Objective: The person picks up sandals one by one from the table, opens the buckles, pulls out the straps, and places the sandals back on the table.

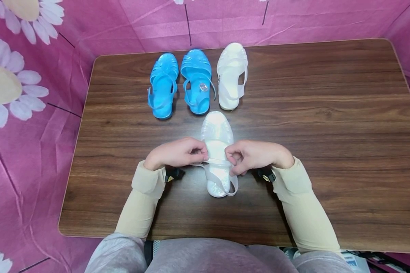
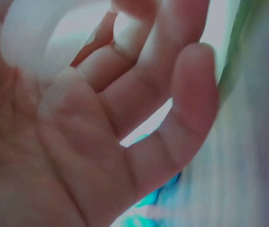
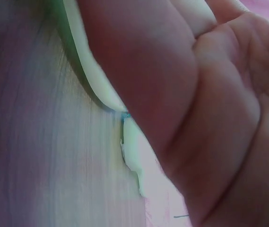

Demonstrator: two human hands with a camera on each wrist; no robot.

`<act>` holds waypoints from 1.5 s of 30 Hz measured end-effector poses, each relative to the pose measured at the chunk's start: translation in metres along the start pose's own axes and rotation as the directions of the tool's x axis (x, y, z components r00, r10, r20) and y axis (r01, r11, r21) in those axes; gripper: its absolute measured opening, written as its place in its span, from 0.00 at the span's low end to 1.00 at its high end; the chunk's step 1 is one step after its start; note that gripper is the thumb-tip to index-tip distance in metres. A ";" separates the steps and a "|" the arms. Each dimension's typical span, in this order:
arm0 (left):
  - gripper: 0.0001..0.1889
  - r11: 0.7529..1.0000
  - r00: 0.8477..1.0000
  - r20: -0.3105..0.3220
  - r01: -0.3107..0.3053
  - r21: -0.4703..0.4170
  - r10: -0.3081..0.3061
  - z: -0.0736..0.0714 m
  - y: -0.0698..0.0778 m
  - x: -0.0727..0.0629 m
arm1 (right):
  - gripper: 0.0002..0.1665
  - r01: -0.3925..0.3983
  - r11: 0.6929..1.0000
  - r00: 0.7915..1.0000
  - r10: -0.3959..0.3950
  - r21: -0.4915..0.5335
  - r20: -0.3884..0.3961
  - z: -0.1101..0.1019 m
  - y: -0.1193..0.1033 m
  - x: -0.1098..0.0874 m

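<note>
A clear white sandal lies toe away from me on the table, between my two hands. My left hand pinches its ankle strap at the left side, fingers curled. A pale translucent band of the strap crosses beside the left palm in the left wrist view, blurred. From the other side my right hand grips the strap near the sandal's right edge, with thumb and forefinger bent around it. The buckle is hidden by the fingers. In the right wrist view, the right palm covers most of the work.
Behind it stand two blue sandals, a left one and a right one, beside another white sandal. They sit in a row near the far edge of the brown wooden table. Pink flowered cloth hangs around the table.
</note>
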State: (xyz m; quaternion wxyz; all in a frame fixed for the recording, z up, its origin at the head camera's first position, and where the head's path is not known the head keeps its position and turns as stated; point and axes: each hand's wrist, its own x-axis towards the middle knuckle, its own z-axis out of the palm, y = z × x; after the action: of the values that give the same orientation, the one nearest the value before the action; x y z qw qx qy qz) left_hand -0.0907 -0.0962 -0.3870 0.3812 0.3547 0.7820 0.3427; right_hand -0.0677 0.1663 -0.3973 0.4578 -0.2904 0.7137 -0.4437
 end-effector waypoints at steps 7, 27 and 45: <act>0.07 0.999 0.992 -0.118 0.038 0.019 -0.035 -0.011 -0.003 -0.012 | 0.16 0.001 1.000 1.000 -0.001 -0.031 -0.015 -0.001 0.001 -0.002; 0.06 0.996 0.962 -0.265 -0.048 0.081 0.068 0.009 0.001 0.012 | 0.13 -0.010 0.995 1.000 0.007 -0.098 -0.028 0.001 -0.005 0.001; 0.12 0.982 0.935 -0.355 0.090 0.164 -0.026 0.023 0.015 0.018 | 0.18 -0.060 0.984 0.988 0.035 -0.170 -0.150 0.001 -0.004 0.006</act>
State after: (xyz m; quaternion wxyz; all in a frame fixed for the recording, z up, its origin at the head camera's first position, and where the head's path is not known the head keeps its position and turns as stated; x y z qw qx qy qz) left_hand -0.0751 -0.0675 -0.3927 0.2123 0.2972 0.8750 0.3179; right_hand -0.0697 0.1592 -0.3962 0.3877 -0.2788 0.7881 -0.3885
